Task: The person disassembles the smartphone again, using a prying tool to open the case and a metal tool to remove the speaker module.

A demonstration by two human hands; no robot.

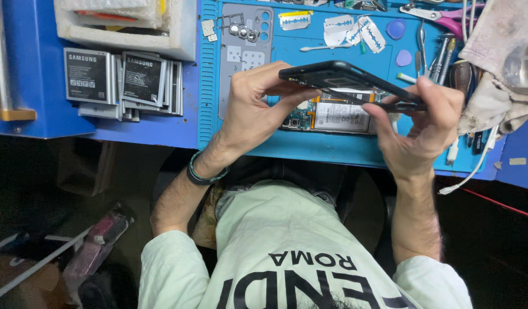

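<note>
both my hands are closed on the same thing: a black phone frame (347,83), thin and dark, held tilted above the mat. my left hand (255,109) pinches its left end, thumb under and fingers curled up against the edge. my right hand (427,123) clamps the lower right end, fingertips pressed along its rim. the frame slopes down from left to right between the two grips and touches nothing else that i can see.

right under it, on the blue work mat (332,146), lies the opened phone body (338,111), with its white-labelled battery and a bit of circuit board showing; my hands and the frame hide part of it. a green and dark bracelet (204,171) sits on my left wrist.

further up the mat there is a grey back cover (244,43) with camera holes, small metal parts resting on it. beside that lie several razor blades (347,26) and two blue plastic picks (398,37). to the right, pink-handled scissors (453,20), tweezers and screwdrivers (441,54) lie packed together, next to a crumpled dirty cloth (498,63). a white cable (475,166) trails off the mat's right edge.

off the mat to the left, on the blue bench, a stack of flat phone batteries (123,80) lies fanned out, just below a white foam tray (126,28) holding bagged items.
</note>
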